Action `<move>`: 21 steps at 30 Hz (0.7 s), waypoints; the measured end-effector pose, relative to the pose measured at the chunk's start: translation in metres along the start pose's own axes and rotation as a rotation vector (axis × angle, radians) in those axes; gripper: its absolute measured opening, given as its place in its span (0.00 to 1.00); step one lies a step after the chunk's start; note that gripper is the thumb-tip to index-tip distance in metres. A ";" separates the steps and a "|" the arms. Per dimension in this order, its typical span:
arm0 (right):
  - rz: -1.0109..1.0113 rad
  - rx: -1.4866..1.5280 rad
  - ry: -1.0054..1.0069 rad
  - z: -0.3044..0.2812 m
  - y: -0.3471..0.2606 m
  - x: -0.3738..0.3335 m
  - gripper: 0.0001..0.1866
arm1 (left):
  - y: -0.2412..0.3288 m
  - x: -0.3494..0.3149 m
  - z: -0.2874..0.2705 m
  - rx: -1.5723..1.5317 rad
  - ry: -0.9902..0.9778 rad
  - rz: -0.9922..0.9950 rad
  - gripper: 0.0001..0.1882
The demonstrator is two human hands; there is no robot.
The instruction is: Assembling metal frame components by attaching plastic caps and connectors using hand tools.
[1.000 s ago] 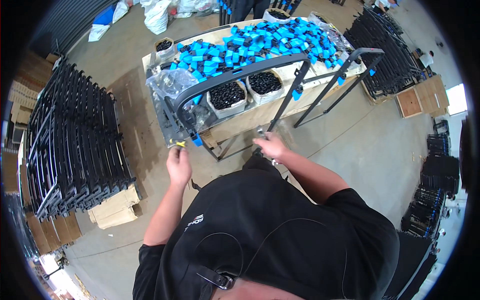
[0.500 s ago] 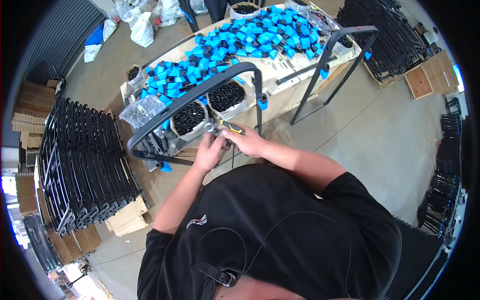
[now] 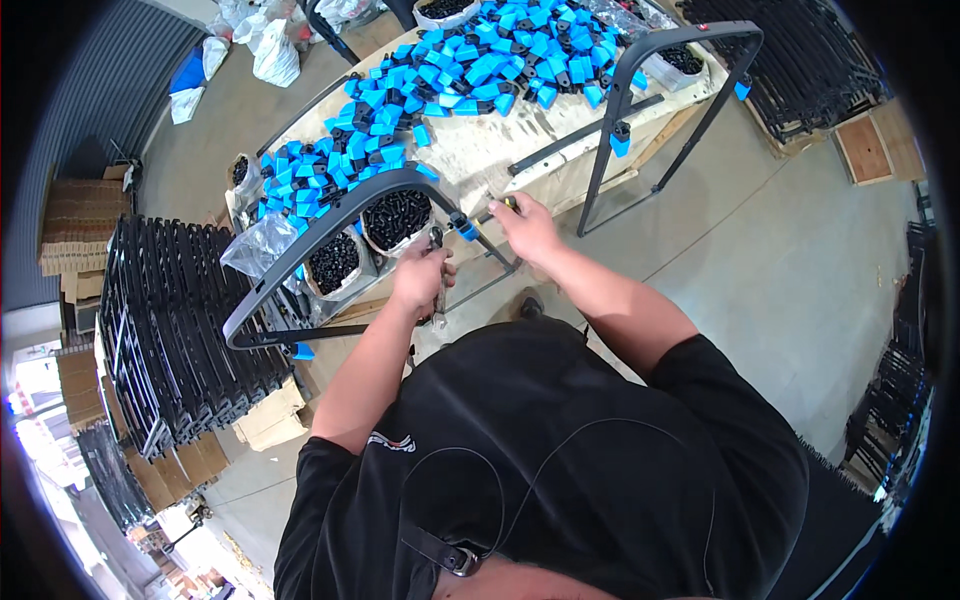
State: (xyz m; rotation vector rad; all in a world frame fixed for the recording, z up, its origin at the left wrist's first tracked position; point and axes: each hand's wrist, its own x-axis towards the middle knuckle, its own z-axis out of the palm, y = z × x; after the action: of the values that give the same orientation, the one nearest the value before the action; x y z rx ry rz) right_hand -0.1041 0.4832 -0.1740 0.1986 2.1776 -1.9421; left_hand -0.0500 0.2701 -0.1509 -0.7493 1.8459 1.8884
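Note:
My left hand is closed around a metal wrench, whose ends show above and below the fingers. My right hand grips a yellow-and-black-handled screwdriver; its shaft points left, toward the table edge. Between the hands stands the leg of a black tubular frame, with a blue-and-black fitting on it. The right hand is just beside that fitting, and I cannot tell whether the tip touches anything. Bags of small black parts stand behind my left hand.
A wooden table carries a heap of blue-and-black plastic pieces. A second black frame stands at its right end. Stacked black frames are on the left, more at the far right. Wooden boxes lie beyond.
My hands, together before, have moved apart. The right has gone up and right with the screwdriver; the left stays lower with the wrench. The view has shifted, so the table sits further left.

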 end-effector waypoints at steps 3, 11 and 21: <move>0.093 0.280 0.010 0.008 0.016 0.025 0.16 | 0.015 -0.003 0.023 -0.068 -0.021 -0.065 0.21; 0.279 0.309 -0.101 0.011 0.020 0.043 0.16 | 0.023 -0.007 0.029 -0.111 -0.098 -0.031 0.14; 0.075 -0.272 -0.378 -0.019 0.013 0.065 0.19 | 0.022 -0.006 0.041 -0.053 -0.116 0.034 0.09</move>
State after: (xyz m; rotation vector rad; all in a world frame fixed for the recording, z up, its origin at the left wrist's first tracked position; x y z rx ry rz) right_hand -0.1651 0.5006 -0.2010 -0.1216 2.1102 -1.4782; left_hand -0.0627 0.3100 -0.1303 -0.6151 1.7544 1.9663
